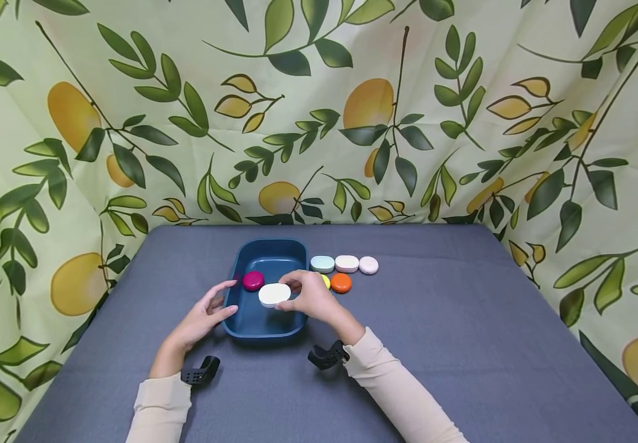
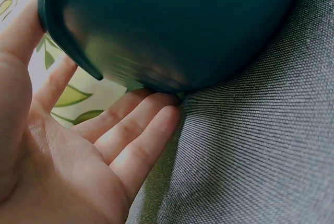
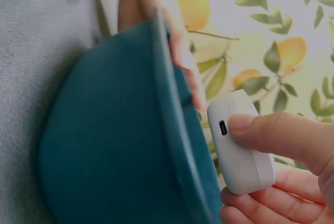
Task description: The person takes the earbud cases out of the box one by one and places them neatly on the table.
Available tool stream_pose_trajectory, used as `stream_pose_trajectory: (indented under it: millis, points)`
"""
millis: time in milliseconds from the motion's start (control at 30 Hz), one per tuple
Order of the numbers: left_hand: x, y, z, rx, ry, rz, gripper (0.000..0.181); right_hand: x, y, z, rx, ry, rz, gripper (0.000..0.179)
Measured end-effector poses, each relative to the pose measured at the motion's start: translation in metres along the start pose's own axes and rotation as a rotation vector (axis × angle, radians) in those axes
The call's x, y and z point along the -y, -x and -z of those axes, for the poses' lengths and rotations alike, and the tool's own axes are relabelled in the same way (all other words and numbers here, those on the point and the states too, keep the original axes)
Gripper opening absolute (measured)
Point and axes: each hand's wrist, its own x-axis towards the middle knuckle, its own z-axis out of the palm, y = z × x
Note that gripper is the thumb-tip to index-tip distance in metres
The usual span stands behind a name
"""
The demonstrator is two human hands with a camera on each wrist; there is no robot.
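My right hand pinches a white earbud charging case between thumb and fingers, held over the blue bin. In the right wrist view the white case shows a small charging port, with the thumb beside it. Inside the bin, toward its left side, lies a magenta rounded case. My left hand rests at the bin's left side. The left wrist view has its thumb and index finger at the rim and the other fingers, mostly straight, against the outer wall low down.
Right of the bin sit a mint case, a pale pink oblong case, a pale round case and an orange case. A yellow one is partly behind my right hand. A leaf-patterned cloth hangs behind the grey table.
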Motion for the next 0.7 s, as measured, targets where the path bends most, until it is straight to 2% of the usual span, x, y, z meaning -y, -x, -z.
stream_pose_trajectory:
  millis: [200,433,700]
  points:
    - [-0.001,0.001,-0.001,0.009,0.011,-0.013,0.062,-0.007,0.007,0.013,-0.058,-0.045,-0.062,0.04]
    - [-0.001,0.002,-0.001,0.022,0.026,-0.016,0.064,-0.021,0.014,0.03,-0.125,-0.063,-0.048,0.04]
    - [0.001,0.001,0.0,0.018,0.01,-0.014,0.063,-0.039,0.02,0.05,-0.184,-0.112,-0.084,0.039]
